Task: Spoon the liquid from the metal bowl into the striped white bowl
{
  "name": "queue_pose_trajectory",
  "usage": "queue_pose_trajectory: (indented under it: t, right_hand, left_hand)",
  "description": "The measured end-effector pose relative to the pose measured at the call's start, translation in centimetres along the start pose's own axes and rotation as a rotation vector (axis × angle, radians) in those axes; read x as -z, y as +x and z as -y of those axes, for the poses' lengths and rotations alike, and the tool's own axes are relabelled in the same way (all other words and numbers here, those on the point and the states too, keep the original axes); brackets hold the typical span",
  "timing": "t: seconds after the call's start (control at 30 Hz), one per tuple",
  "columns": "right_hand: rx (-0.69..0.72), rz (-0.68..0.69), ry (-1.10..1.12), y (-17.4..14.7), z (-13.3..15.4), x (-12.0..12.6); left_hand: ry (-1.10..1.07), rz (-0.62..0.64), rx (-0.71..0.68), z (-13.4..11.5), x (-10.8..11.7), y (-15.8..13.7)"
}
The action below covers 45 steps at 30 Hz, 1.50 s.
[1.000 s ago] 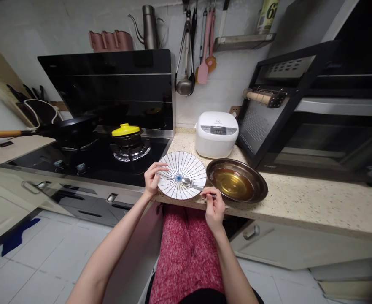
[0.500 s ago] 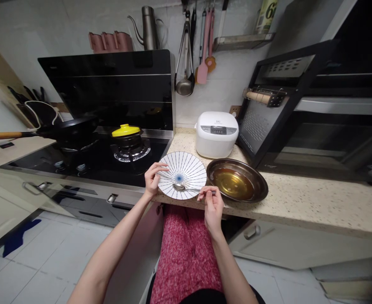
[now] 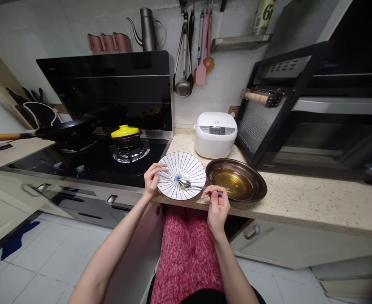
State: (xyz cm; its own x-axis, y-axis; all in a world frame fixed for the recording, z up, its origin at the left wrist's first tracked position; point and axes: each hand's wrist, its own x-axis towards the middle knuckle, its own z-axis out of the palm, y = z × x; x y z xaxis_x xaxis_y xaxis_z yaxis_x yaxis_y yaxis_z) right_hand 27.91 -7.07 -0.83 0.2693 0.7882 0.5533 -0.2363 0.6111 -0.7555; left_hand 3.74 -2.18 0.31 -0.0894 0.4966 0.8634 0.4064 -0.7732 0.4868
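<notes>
In my right hand (image 3: 218, 211) a metal spoon (image 3: 184, 183) is pinched by its handle, its bowl over the middle of a white plate (image 3: 195, 165) with dark radiating lines and a blue centre. Whether the spoon touches the plate cannot be made out. At the plate's left edge my left hand (image 3: 153, 179) grips the rim, fingers reaching over the top. A dark oval bowl (image 3: 259, 184) holding clear yellowish liquid sits right of the plate, just beyond my right hand.
A white rice cooker (image 3: 216, 141) stands behind the plate and bowl. To the left, a small pot with a yellow lid (image 3: 125, 131) and a dark wok (image 3: 70, 131) rest on the black hob (image 3: 103, 166). A large oven (image 3: 338, 141) fills the right side.
My right hand has shifted right with the spoon, carrying its bowl a little right and up in the view. My left hand stays at the plate's rim.
</notes>
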Motion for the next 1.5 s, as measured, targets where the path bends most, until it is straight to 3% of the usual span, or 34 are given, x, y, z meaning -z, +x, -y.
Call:
queue_pose_trajectory:
  t: [0.53,0.87,1.07,1.5]
  right_hand:
    - [0.086,-0.246,-0.032,2.3,3.1,2.0]
    - [0.185,-0.336,-0.195,3.1,3.0,3.7]
    - [0.287,-0.253,-0.316,3.0,2.4,3.9]
    - [0.64,0.108,-0.618,3.1,1.0,4.8]
  left_hand:
    - [-0.013,-0.003,-0.004,0.2,0.0,0.0]
    - [0.022,0.006,0.013,0.0,0.2,0.1]
    - [0.041,0.007,0.004,0.1,0.1,0.1]
    - [0.033,0.003,0.01,0.1,0.1,0.0]
